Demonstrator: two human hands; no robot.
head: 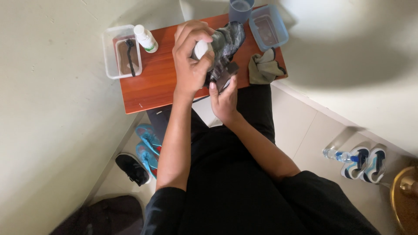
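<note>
My left hand (190,61) is closed round a small white object (200,48) and presses it against a dark grey shoe (229,35). The shoe is held up over the red-brown wooden table (152,82). My right hand (224,101) grips the shoe from below, at its near end. What the white object is cannot be made out, as my fingers hide most of it.
On the table stand a clear tub with a black brush (123,52), a white bottle (146,38), a blue-tinted tub (269,27), a cup (241,8) and a crumpled grey-green cloth (263,67). Blue shoes (148,146), a black shoe (132,167), white sneakers (365,163) and a water bottle (337,154) lie on the floor.
</note>
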